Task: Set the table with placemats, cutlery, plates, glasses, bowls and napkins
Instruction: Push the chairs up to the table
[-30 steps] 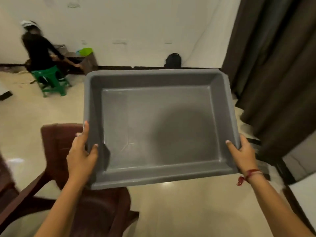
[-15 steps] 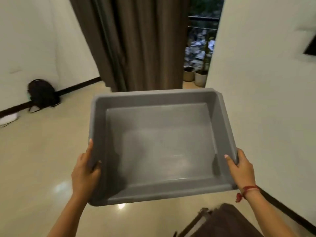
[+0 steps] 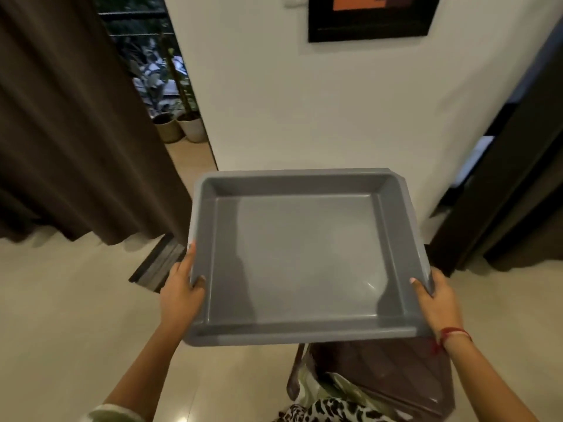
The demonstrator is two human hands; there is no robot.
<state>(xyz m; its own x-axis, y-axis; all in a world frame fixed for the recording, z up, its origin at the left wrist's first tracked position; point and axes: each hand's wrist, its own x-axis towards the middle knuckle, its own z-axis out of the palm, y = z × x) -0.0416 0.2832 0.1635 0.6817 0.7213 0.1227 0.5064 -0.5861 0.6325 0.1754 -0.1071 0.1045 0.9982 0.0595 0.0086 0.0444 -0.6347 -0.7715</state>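
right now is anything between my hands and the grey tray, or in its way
Nothing visible is between them: the left hand and right hand each grip a side rim of the grey tray directly. Where it goes is out of view.

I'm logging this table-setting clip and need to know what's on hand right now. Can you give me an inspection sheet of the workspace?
Surface: no table in view; only the beige tiled floor.
Job's things: grey tray, empty, held in the air; no placemats, cutlery, plates, glasses, bowls or napkins seen.
Clutter: brown chair below the tray's near edge; patterned cloth at the bottom edge; striped mat by the curtain.
Hands: left hand grips the tray's left rim, right hand its right rim, thumbs inside.
Cables: nothing seen.
Surroundings: brown curtain on the left, white wall with framed picture, potted plants, dark doorway on the right.
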